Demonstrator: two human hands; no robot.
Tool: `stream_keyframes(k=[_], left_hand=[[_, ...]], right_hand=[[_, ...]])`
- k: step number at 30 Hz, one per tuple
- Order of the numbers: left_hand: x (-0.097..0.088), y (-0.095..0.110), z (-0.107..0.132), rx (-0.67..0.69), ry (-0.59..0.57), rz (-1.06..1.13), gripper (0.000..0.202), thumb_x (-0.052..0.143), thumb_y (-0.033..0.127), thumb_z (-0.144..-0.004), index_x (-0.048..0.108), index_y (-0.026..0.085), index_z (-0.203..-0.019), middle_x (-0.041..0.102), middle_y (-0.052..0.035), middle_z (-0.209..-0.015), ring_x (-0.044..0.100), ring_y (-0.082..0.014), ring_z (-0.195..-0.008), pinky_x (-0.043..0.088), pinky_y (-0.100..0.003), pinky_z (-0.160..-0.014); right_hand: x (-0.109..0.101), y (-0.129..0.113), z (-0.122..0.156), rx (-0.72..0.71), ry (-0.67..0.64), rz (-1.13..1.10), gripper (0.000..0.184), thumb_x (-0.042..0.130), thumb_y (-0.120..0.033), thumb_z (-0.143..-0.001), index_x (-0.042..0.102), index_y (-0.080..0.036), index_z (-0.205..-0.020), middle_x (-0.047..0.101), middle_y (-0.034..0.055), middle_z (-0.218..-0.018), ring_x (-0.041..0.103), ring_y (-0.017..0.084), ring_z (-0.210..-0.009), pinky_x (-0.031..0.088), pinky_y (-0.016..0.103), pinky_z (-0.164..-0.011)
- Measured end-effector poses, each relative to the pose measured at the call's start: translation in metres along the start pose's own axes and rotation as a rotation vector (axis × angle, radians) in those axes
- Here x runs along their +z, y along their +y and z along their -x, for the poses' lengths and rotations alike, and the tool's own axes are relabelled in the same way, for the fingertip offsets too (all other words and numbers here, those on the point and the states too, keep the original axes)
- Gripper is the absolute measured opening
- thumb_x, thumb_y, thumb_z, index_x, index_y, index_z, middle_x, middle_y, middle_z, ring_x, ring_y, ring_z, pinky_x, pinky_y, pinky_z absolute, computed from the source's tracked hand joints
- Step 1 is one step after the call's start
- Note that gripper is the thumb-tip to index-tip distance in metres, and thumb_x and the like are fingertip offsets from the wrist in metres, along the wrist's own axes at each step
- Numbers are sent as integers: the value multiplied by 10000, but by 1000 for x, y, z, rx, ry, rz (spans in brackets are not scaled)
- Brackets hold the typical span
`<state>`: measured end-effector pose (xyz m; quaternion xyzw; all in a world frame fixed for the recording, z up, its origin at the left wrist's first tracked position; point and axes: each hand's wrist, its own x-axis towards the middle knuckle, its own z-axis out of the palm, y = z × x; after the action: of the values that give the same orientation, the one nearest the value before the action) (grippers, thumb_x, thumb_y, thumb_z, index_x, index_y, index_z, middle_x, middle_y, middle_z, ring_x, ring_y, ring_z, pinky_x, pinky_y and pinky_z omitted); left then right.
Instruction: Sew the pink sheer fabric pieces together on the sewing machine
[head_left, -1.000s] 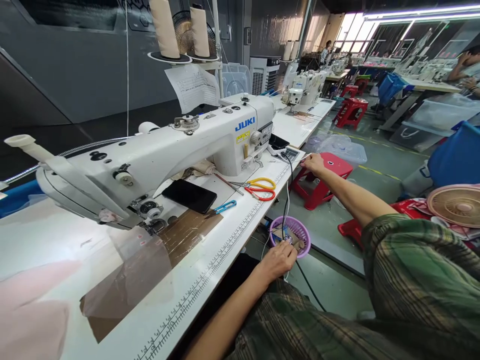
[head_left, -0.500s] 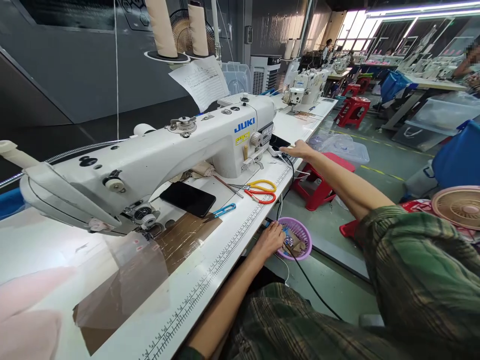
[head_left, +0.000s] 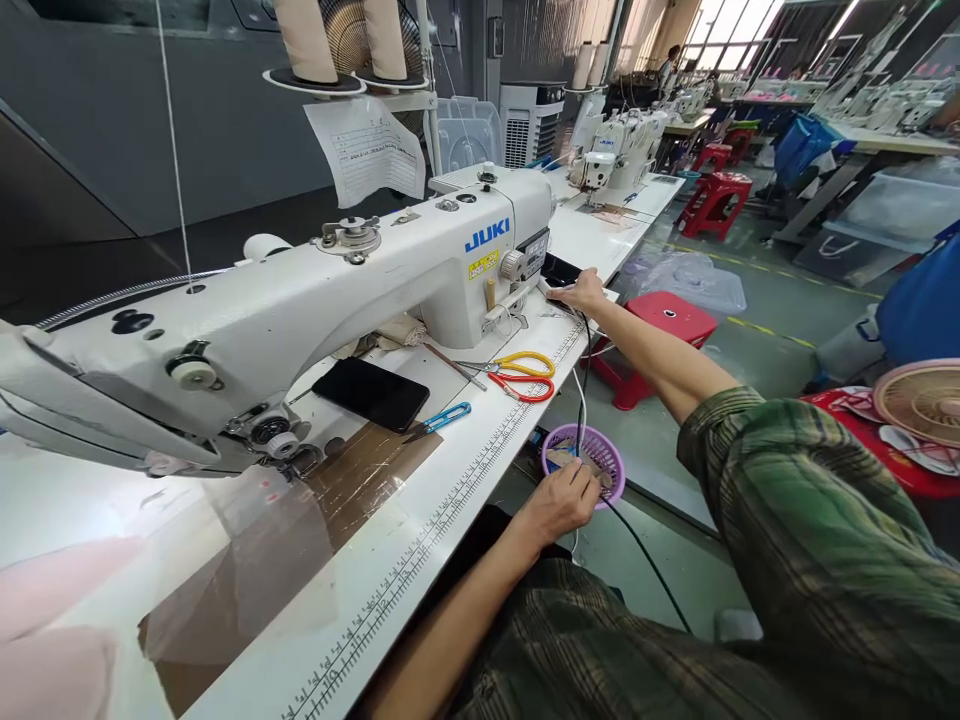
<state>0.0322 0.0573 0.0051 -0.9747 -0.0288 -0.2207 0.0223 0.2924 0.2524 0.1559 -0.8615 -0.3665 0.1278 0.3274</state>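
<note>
I sit at a white JUKI sewing machine point(head_left: 315, 290) on a white table point(head_left: 420, 540). My left hand point(head_left: 562, 497) is below the table's edge, fingers curled at the rim of a small purple basket point(head_left: 600, 452) that holds scraps. My right hand point(head_left: 577, 292) reaches far out to the table's right end and rests by a dark flat device point(head_left: 559, 270) beside the machine, pinching something thin and white. A black cable point(head_left: 581, 380) runs down from there past the basket.
On the table lie a black phone point(head_left: 371, 392), blue thread snips point(head_left: 446, 417) and scissors with yellow and red handles point(head_left: 521, 378). A red stool point(head_left: 660, 330) stands past the table end. More sewing stations and stools fill the far room. A pink fan point(head_left: 922, 400) is at right.
My right hand moved from the table's outer corner inward to the dark device beside the machine. My left hand shifted slightly at the purple basket. The view tilted a little.
</note>
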Motion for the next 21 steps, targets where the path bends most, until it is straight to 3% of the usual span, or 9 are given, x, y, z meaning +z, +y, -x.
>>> stream_keyframes(k=[6, 15, 21], left_hand=[[-11, 3, -8, 4, 35, 10, 278, 336, 107, -1014, 613, 78, -1011, 682, -126, -1000, 678, -196, -999, 545, -319, -951], [-60, 22, -62, 186, 160, 13, 280, 390, 140, -1012, 609, 26, -1145, 675, -181, -1073, 677, -237, -1044, 550, -340, -899], [-49, 11, -59, 163, 182, -4, 238, 413, 120, -1005, 644, 81, -1048, 685, -104, -965, 677, -183, -928, 537, -319, -947]], right_hand=[[5, 1, -5, -7, 11, -46, 1034, 843, -367, -701, 231, -14, -1456, 407, 309, -1451, 329, 418, -1445, 357, 482, -1170], [8, 4, -13, -32, 48, -84, 1074, 855, -290, -634, 246, 61, -1446, 420, 325, -1428, 396, 424, -1394, 360, 458, -1165], [9, 11, -17, -83, 62, -175, 1000, 861, -384, -612, 361, -43, -1408, 520, 262, -1351, 414, 437, -1362, 392, 540, -1121]])
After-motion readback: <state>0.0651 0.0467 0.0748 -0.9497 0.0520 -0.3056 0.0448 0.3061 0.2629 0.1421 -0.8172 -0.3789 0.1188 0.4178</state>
